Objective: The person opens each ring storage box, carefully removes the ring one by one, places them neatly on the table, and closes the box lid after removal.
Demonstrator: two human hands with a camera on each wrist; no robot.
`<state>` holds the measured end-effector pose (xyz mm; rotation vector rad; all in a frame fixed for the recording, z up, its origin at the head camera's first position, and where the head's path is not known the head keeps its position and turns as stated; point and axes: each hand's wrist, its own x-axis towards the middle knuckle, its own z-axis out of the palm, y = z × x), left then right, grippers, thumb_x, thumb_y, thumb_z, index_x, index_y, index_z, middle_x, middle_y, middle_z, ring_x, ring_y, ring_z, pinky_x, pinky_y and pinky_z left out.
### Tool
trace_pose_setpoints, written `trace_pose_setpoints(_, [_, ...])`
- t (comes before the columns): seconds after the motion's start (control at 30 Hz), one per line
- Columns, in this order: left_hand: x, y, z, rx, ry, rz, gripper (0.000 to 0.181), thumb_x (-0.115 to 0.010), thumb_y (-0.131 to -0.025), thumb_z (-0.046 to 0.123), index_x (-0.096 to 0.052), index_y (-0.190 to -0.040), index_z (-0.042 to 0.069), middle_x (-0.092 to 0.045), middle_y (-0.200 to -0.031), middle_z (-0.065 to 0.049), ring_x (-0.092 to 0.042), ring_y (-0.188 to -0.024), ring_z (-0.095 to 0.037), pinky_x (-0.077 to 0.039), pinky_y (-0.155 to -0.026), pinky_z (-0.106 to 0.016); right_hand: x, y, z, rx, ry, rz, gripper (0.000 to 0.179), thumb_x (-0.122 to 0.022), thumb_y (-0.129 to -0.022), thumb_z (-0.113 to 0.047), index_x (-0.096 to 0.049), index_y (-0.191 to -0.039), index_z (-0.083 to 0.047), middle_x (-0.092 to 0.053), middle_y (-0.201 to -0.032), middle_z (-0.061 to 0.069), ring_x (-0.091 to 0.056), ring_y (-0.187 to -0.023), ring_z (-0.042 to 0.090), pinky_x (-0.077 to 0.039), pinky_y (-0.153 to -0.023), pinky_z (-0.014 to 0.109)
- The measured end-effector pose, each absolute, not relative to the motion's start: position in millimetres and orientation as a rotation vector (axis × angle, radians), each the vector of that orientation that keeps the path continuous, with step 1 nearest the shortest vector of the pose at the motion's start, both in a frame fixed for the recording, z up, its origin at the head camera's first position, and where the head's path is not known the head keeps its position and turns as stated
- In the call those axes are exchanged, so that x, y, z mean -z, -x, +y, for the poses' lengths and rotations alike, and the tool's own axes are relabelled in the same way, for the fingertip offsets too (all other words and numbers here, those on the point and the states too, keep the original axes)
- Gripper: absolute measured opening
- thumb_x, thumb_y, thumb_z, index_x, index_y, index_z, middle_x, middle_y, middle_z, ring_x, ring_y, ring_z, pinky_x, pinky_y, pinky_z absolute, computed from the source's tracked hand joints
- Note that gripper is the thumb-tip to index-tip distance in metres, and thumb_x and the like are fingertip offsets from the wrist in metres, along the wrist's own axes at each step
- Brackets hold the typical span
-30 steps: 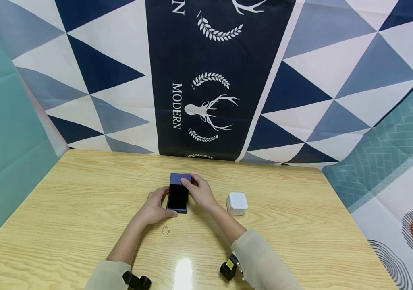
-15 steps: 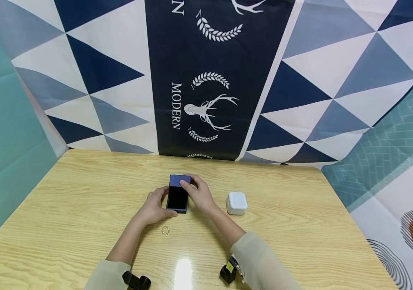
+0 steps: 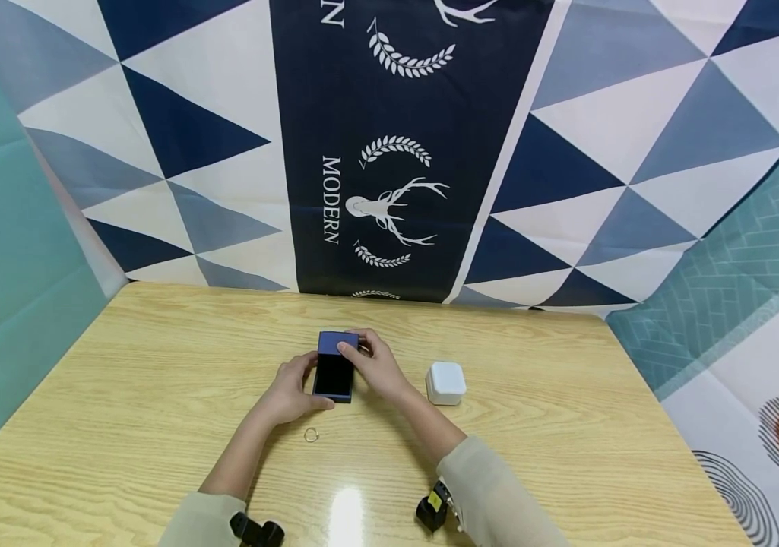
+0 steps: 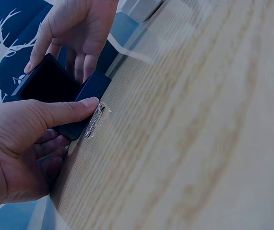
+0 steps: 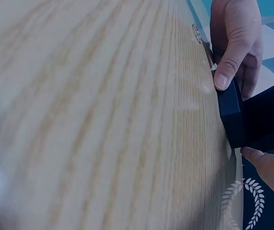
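Observation:
A dark blue ring box point(image 3: 334, 376) stands on the wooden table with its lid raised and its inside black. My left hand point(image 3: 291, 391) grips the box base, the thumb at the front edge and the fingers at the left side. With the thumb on its blue face and the fingers behind, my right hand point(image 3: 378, 365) holds the lid; the left wrist view shows this right hand point(image 4: 81, 28) from the front. A thin ring point(image 3: 311, 434) lies on the table just in front of the box. Small clear stones line the ring point(image 4: 95, 120) in the left wrist view.
A small white rounded box point(image 3: 447, 383) stands on the table point(image 3: 567, 441) to the right of my right hand. Behind the table's far edge hangs a patterned cloth point(image 3: 389, 190). Black wrist cameras sit at both sleeves.
The lid has tilted slightly forward and down under my right hand. My left hand keeps its place on the base, and the ring stays put.

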<state>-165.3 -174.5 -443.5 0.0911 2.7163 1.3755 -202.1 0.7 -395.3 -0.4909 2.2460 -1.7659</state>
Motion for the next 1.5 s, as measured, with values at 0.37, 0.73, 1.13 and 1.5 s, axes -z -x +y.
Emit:
trace_pose_setpoints(0.37, [443.5, 165.0, -174.1, -1.396, -0.095, 2.71, 0.089, -0.082, -0.072, 0.019, -0.032, -0.143, 0.0, -0.044, -0.138, -0.019, -0.036, -0.125, -0.035, -0.041, -0.101, -0.047, 396.4, 202.5, 3.1, 1.755, 0.529, 2.19, 0.037, -0.054, -0.095, -0.017, -0.046, -0.126, 0.002, -0.048, -0.131, 0.022, -0.051, -0.12, 0.033, -0.044, -0.099, 0.041])
trace_pose_setpoints(0.73, [443.1, 164.5, -173.9, -1.402, -0.088, 2.706, 0.089, -0.082, -0.071, 0.019, -0.033, -0.143, 0.0, -0.046, -0.136, -0.02, -0.037, -0.124, -0.035, -0.041, -0.1, -0.047, 397.4, 200.3, 3.0, 1.779, 0.532, 2.164, 0.038, -0.055, -0.094, -0.015, -0.045, -0.126, 0.002, -0.046, -0.134, 0.02, -0.047, -0.125, 0.032, -0.041, -0.102, 0.041])
trace_pose_setpoints(1.13, [442.9, 164.5, -173.3, -1.411, -0.094, 2.704, 0.089, -0.082, -0.071, 0.018, -0.033, -0.143, -0.001, -0.045, -0.137, -0.02, -0.036, -0.125, -0.036, -0.041, -0.1, -0.048, 396.4, 199.5, 3.2, 1.797, 0.557, 2.147, 0.038, -0.055, -0.094, -0.011, -0.043, -0.127, 0.004, -0.043, -0.135, 0.022, -0.043, -0.129, 0.034, -0.037, -0.106, 0.044])
trace_pose_setpoints(1.5, [443.4, 164.2, -173.1, -1.413, -0.083, 2.697, 0.089, -0.082, -0.071, 0.016, -0.032, -0.143, -0.002, -0.044, -0.137, -0.021, -0.035, -0.127, -0.037, -0.041, -0.101, -0.048, 398.3, 198.9, 4.8, 1.808, 0.59, 2.102, 0.037, -0.053, -0.095, -0.01, -0.041, -0.128, 0.003, -0.037, -0.14, 0.022, -0.038, -0.133, 0.034, -0.034, -0.109, 0.045])
